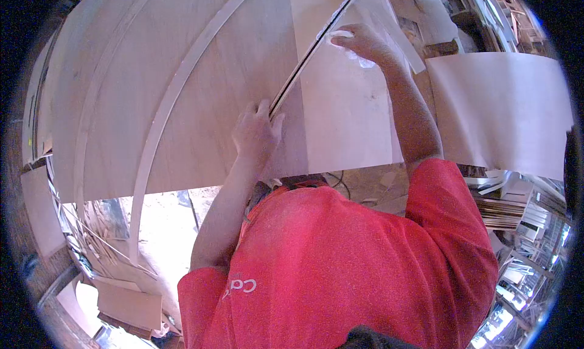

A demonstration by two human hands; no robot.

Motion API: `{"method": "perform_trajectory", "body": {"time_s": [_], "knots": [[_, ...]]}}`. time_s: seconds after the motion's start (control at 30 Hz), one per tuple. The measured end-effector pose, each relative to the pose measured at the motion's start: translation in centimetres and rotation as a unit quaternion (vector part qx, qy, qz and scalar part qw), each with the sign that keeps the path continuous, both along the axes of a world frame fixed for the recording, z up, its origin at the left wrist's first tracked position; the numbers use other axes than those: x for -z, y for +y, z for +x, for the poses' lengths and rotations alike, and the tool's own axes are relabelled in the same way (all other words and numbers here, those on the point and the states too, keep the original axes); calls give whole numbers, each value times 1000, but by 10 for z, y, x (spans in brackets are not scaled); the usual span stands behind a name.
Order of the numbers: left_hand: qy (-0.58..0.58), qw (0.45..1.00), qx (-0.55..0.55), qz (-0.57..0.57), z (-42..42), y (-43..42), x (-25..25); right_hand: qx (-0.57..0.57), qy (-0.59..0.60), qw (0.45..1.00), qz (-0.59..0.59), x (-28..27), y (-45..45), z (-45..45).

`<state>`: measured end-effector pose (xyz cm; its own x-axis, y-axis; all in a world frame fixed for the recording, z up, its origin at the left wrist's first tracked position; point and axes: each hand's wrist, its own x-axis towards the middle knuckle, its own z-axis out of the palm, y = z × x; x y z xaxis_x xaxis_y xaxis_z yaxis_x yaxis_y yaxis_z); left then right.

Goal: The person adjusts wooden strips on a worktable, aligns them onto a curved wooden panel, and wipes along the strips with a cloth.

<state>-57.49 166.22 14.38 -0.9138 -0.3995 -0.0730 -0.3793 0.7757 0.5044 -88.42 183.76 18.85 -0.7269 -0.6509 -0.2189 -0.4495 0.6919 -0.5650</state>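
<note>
A long, narrow wooden strip (311,52) with a dark line along its edge slants across the work surface, its far end up and to the right. My left hand (257,133) is closed around the strip's near end, thumb on one side and fingers on the other. Against the strip's upper part, my right hand (365,45) pinches a crumpled white piece (360,59), which could be cloth or thin plastic. Whitish material also shows along the strip near its far end. Beneath both hands lies a large wooden sheet (231,118).
A long curved strip (176,84) lies over the sheet at left and hangs past its front edge. At right, a pale bent sheet (502,108) sits above stacked boards (499,212). Board offcuts (129,306) lie on the floor at lower left.
</note>
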Motion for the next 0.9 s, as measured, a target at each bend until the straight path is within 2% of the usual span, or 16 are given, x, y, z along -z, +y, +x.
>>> {"method": "perform_trajectory", "body": {"time_s": [0.13, 0.2, 0.3, 0.4, 0.6, 0.67, 0.77, 0.9], "knots": [[-9, 999, 19, -44, -46, 5, 11, -21, 44, 999, 14, -1, 3, -2], [23, 999, 10, -48, -62, 9, 15, -32, 60, 997, 26, -2, 5, -2], [47, 997, 36, -47, -76, 5, 23, -8, -1, 999, 40, -5, 3, -2], [37, 998, 35, -46, -80, 9, 26, -43, 3, 999, 22, -6, 3, -5], [-13, 999, 20, -39, -83, 17, 16, -150, 102, 982, 59, 3, -15, -22], [4, 999, 17, -37, -83, 17, 15, -150, 87, 977, 126, -6, -26, -23], [29, 999, 14, -31, -82, 18, 18, -170, 135, 961, 170, -9, -34, -29], [46, 999, 8, -25, -80, 17, 25, -202, 140, 945, 217, -24, -51, -18]]}}
